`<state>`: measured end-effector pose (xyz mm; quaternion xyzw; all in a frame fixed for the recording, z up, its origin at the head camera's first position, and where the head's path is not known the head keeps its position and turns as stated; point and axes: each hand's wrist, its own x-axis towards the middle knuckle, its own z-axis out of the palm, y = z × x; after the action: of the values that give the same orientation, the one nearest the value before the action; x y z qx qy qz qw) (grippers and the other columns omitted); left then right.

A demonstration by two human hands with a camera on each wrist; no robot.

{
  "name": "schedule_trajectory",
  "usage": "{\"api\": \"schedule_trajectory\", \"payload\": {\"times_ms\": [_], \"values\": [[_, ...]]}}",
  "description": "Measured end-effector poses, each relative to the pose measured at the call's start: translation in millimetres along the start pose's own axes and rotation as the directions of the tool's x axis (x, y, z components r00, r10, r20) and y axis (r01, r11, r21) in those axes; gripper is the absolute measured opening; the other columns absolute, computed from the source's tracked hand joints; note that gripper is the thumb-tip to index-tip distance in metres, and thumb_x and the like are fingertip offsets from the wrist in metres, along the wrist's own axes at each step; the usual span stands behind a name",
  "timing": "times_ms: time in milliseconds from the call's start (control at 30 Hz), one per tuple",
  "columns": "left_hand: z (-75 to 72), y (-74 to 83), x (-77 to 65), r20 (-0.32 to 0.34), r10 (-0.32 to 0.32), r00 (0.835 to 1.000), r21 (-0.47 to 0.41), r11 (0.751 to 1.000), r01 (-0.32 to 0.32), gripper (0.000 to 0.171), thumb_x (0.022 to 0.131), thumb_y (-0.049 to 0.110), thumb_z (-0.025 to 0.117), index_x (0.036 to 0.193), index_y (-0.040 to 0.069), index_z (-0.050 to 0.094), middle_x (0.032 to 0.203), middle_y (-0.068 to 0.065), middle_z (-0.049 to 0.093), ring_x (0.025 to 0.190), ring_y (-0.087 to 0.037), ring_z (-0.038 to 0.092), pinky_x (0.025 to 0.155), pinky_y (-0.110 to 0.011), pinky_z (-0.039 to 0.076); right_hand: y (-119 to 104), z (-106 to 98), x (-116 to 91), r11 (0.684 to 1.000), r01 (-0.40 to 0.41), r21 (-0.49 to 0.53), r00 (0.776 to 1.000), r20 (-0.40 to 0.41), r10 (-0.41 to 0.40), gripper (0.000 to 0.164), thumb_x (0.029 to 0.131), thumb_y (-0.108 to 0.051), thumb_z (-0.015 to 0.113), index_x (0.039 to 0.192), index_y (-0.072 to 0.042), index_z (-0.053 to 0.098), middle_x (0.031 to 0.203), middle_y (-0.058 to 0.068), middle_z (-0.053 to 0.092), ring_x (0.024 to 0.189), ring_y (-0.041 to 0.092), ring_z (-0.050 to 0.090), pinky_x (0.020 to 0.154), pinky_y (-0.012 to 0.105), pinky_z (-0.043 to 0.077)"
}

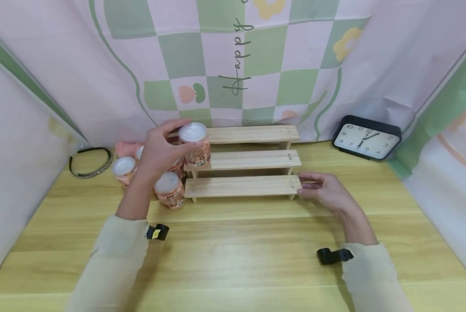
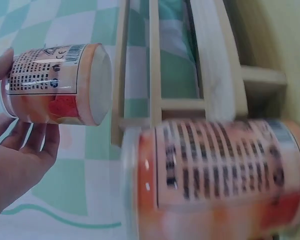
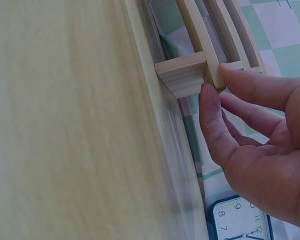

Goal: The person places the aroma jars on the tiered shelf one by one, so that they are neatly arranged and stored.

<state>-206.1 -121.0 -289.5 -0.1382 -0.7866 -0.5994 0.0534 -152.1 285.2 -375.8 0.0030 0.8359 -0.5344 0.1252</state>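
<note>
My left hand (image 1: pixel 160 149) grips a pink-labelled jar (image 1: pixel 197 151) with a pale ribbed lid, thumb and fingers on opposite sides. It is held upright at the left end of the three-step wooden rack (image 1: pixel 244 186), in front of the top step. In the left wrist view the jar (image 2: pixel 50 82) shows printed text and a barcode. My right hand (image 1: pixel 330 190) pinches the right end of the rack's lowest step; the right wrist view shows the thumb and index finger on that step's end (image 3: pixel 210 60). Similar jars (image 1: pixel 170 190) stand below my left hand, partly hidden by the arm.
A black beaded headband (image 1: pixel 92 173) lies at the far left, beside a pink item (image 1: pixel 127 149) half behind the jars. A black-framed clock (image 1: pixel 367 138) stands at the back right. Checkered cloth (image 1: pixel 225 52) hangs behind the wooden table (image 1: pixel 233 255).
</note>
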Motion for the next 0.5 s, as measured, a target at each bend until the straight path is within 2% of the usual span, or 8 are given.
{"api": "schedule_trajectory", "payload": {"times_ms": [167,500], "values": [[11.7,6.1,5.9,0.005,0.018,1.000,-0.028,0.999,-0.018,0.059,0.081,0.019,0.087,0.135,0.008,0.066,0.128,-0.008,0.063,0.100,-0.026,0.059,0.079,-0.028,0.051,0,1,1,1.000,-0.001,0.009,1.000,0.000,0.001,0.060,0.094,-0.004,0.070,0.147,0.009,0.044,0.144,0.030,0.049,0.130,0.040,0.050,0.088,0.019,0.052],[35.0,14.1,18.4,-0.001,0.011,1.000,-0.067,0.998,-0.011,0.063,0.078,0.024,0.089,0.136,0.011,0.066,0.128,-0.005,0.066,0.103,-0.025,0.062,0.075,-0.029,0.052,1,0,1,1.000,0.002,0.008,1.000,-0.004,-0.002,0.060,0.094,-0.003,0.070,0.148,0.008,0.044,0.144,0.029,0.049,0.129,0.040,0.050,0.087,0.020,0.053]]}}
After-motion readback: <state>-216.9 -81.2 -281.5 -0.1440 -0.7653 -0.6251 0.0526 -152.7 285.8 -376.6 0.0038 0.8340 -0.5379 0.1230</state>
